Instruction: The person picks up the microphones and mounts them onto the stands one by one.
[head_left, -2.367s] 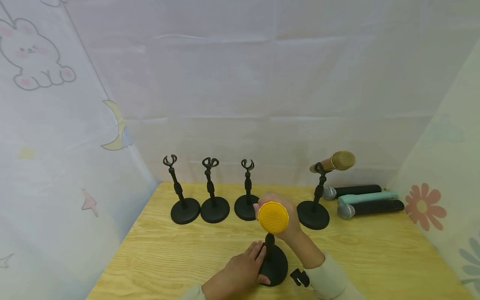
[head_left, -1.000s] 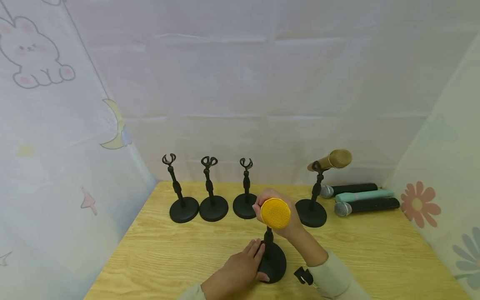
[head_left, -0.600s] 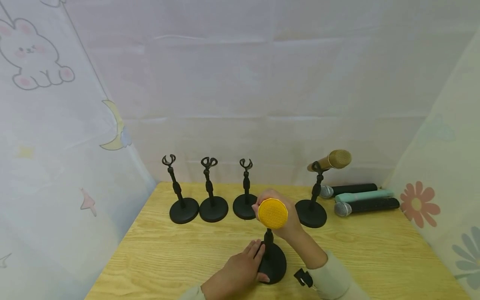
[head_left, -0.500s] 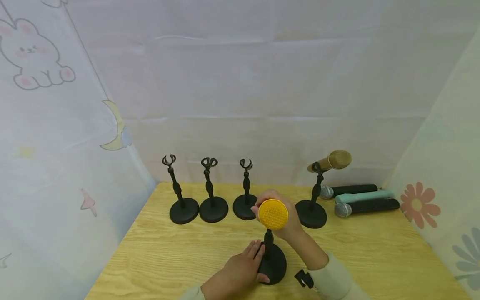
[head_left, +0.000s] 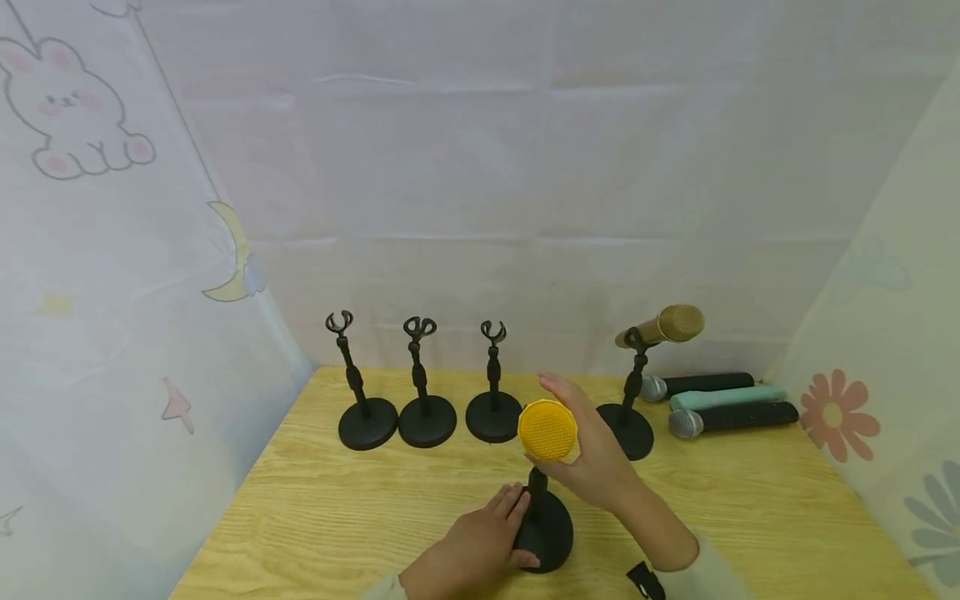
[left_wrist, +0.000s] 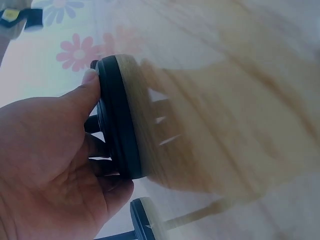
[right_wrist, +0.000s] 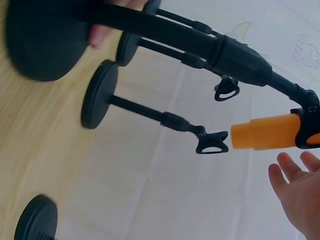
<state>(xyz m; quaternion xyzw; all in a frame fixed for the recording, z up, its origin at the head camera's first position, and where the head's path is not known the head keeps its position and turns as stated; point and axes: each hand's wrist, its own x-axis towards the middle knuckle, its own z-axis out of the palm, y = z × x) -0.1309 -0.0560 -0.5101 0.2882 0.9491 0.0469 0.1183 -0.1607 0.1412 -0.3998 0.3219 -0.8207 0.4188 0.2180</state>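
A yellow microphone (head_left: 547, 430) sits in the clip (right_wrist: 305, 132) of a black tabletop stand, its mesh head facing me. Its orange-looking body passes through that clip in the right wrist view. My left hand (head_left: 476, 542) rests on the stand's round base (head_left: 553, 533), fingers extended over the top; in the left wrist view the thumb reaches one side of the rim and the little finger the other. Around the microphone, my right hand (head_left: 600, 462) has its thumb and fingers spread. The right wrist view shows the right fingertips (right_wrist: 285, 159) apart from the microphone body.
Three stands without microphones, one a left stand (head_left: 367, 423), line the back. Behind right, another stand (head_left: 626, 429) bears a gold microphone (head_left: 671, 325). Beside it lie two black microphones, one in front (head_left: 738, 418), and a mint-green one (head_left: 727, 397). Fabric walls surround the wooden table (head_left: 337, 517).
My right hand has let go of the yellow microphone; its fingers have spread and the hand has shifted right and toward me. The left hand stays on the base.
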